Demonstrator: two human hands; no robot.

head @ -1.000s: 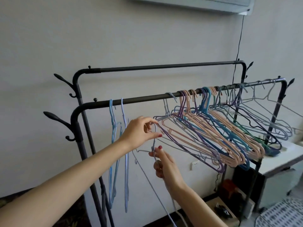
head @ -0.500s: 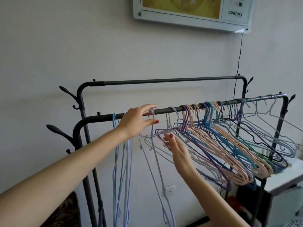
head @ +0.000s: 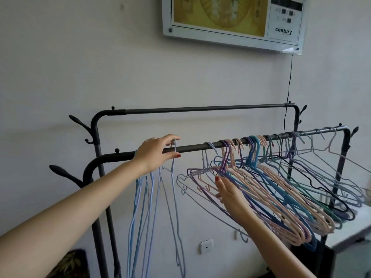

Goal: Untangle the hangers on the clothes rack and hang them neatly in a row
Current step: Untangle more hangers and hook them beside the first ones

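Since a second ago the left hand (head: 155, 152) has lifted a pale hanger (head: 174, 171) up and is pinching its hook onto the front rail (head: 192, 147) beside the sorted blue ones, while the right hand (head: 227, 190), fingers loose and gripping nothing, reaches into the tangled bunch (head: 261, 189), so next probably means teasing one free.

Black rack (head: 200, 146) carries pale blue, lilac, peach, teal and grey hangers (head: 261, 189); nails red.
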